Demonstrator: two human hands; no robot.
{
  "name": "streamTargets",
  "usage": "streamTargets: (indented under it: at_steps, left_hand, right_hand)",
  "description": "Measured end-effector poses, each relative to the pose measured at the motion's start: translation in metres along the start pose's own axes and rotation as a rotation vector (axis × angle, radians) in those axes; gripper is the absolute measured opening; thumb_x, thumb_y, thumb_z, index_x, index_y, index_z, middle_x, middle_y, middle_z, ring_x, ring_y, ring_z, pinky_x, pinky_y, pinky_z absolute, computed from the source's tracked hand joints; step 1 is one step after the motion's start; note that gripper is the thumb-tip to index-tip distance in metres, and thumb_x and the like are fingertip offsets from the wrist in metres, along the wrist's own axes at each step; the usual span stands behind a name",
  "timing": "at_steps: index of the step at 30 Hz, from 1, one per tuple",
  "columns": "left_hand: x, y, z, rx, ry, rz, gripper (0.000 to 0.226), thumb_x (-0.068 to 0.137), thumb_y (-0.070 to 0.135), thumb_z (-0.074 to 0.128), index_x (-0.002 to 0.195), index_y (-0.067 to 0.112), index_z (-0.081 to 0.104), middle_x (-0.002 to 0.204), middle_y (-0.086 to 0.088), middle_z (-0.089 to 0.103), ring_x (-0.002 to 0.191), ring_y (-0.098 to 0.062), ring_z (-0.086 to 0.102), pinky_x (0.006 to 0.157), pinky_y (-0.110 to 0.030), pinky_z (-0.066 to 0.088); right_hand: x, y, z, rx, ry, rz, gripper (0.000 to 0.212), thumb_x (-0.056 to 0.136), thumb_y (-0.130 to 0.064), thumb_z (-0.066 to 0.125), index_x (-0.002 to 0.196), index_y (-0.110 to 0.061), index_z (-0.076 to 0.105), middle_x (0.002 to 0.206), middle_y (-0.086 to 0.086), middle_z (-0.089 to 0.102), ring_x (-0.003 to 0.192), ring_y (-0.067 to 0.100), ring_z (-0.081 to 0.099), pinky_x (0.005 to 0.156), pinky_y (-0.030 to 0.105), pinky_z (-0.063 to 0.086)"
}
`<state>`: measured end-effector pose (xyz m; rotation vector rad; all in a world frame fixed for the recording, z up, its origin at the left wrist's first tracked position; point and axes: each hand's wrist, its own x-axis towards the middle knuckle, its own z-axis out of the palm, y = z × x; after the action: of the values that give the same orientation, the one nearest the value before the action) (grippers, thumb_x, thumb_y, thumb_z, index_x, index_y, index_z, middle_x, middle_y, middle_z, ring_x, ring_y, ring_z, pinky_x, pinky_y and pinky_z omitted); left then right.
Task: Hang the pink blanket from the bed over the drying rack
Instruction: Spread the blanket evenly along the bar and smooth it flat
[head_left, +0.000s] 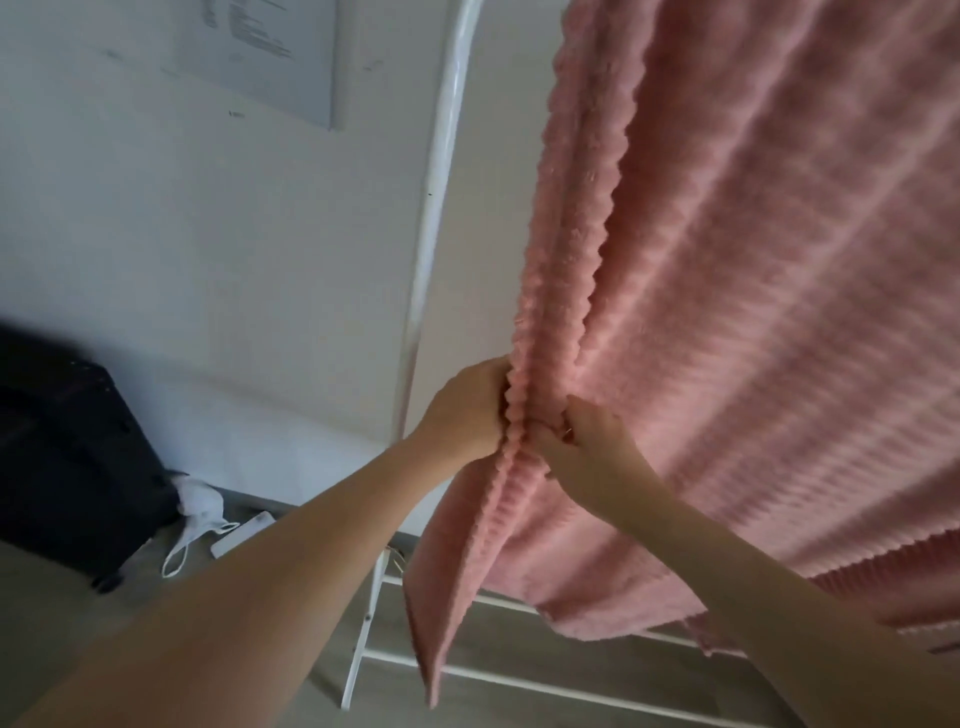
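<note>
both the left hand (462, 410) and right hand (582, 441) are clamped on the pink blanket (727, 312) edge; above that grip, uneven tugging could drag it off the drying rack (434, 208).

wall (156, 249): white, framed notice (270, 52) | floor (78, 613): grey | black suitcase (62, 457) at left

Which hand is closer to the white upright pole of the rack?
Left. The left hand grips the blanket edge just beside the pole; the right hand grips farther away.
</note>
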<state>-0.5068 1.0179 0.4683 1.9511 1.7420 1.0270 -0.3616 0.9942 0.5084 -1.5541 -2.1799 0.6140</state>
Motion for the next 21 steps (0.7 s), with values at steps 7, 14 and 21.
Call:
streamTargets:
  at_steps: [7,14,21]
  left_hand:
    - [-0.004,-0.015,0.001,-0.173,0.056,-0.034,0.030,0.085,0.007,0.050,0.065,0.028,0.040,0.058,0.008,0.050,0.053,-0.010,0.049,0.054,-0.029,0.039]
    - [-0.010,-0.045,-0.003,-0.001,0.143,-0.069,0.024,0.091,0.017,0.048,0.071,0.022,0.036,0.057,0.007,0.040,0.047,-0.010,0.039,0.050,-0.027,0.031]
    - [-0.011,-0.060,0.000,-0.211,0.201,-0.221,0.010,0.092,0.007,0.045,0.090,0.009,0.054,0.078,-0.006,0.061,0.065,-0.019,0.059,0.059,-0.038,0.049]
  right_hand:
    - [0.013,0.017,-0.027,0.037,0.376,0.170,0.010,0.089,-0.023,0.060,0.087,-0.013,0.059,0.069,0.000,0.057,0.073,0.026,0.057,0.066,0.029,0.038]
    - [0.017,0.025,-0.053,0.236,0.674,0.147,0.013,0.093,-0.019,0.051,0.096,-0.006,0.050,0.071,-0.007,0.049,0.061,0.001,0.051,0.055,0.019,0.037]
    - [0.019,0.027,-0.024,0.286,0.464,0.057,0.020,0.095,-0.030,0.057,0.093,-0.015,0.045,0.072,-0.010,0.052,0.061,0.002,0.047,0.057,0.027,0.039]
